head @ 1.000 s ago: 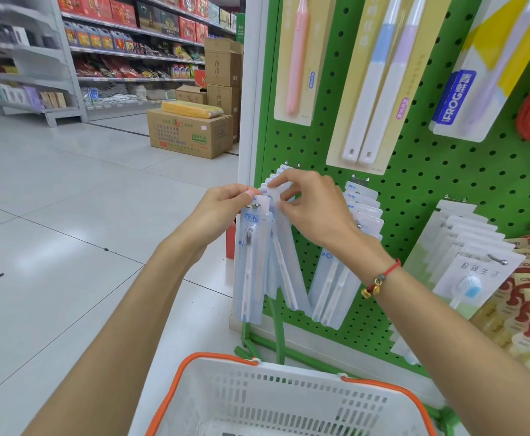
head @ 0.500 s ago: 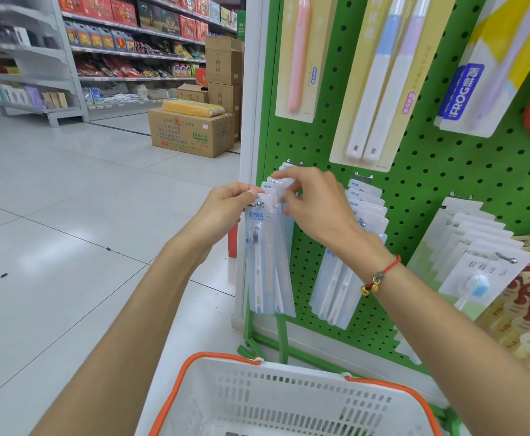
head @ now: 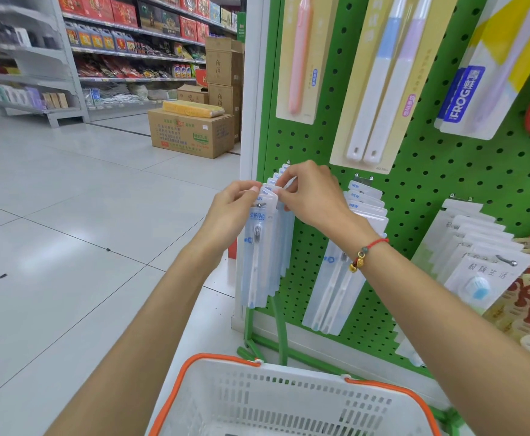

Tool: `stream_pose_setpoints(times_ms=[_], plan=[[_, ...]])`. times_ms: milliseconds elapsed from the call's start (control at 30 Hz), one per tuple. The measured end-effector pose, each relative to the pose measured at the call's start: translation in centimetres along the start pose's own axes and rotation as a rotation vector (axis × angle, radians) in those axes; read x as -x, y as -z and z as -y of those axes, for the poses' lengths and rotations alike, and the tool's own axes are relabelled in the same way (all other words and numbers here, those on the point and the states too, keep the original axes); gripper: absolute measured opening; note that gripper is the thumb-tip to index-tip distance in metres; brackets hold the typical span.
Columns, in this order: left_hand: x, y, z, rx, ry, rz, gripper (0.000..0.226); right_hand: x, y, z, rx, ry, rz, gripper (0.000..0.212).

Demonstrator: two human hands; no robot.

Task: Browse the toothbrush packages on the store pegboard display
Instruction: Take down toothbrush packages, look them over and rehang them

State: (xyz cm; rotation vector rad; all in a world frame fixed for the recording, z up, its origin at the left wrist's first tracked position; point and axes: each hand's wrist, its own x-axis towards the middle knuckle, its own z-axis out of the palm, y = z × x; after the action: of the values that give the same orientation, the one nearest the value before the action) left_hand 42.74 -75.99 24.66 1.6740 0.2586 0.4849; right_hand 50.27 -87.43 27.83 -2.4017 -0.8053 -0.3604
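Both hands are closed on one peg's toothbrush packages (head: 259,256): the front header is pinched by the left hand (head: 232,212), while those just behind are fingered by the right hand (head: 312,196), seemingly to separate them.

One head-worn view is aimed forward and downward, close to the green perforated metal pegboard (head: 421,190), slightly leftward.
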Motion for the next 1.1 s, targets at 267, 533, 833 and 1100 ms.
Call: stream_pose_setpoints(times_ms=[267, 533, 833, 1100], plan=[[0.1, 0.0, 0.0, 0.004, 0.030, 0.022, 0.022, 1.3, -0.2, -0.5, 0.152, 0.033, -0.112, 0.010], [0.2, 0.1, -0.1, -0.002, 0.008, 0.013, 0.023, 2.8, 0.7, 0.4, 0.439, 0.137, -0.138, 0.022], [2.2, 0.8, -1.0, -0.285, -0.124, -0.197, 0.034, 6.7, 0.2, -0.2, 0.479, 0.172, -0.299, 0.021], [8.5, 0.4, -0.1, -0.436, -0.201, -0.062, 0.021, 12.5, 1.9, -0.2, 0.034, 0.071, -0.312, 0.016]])
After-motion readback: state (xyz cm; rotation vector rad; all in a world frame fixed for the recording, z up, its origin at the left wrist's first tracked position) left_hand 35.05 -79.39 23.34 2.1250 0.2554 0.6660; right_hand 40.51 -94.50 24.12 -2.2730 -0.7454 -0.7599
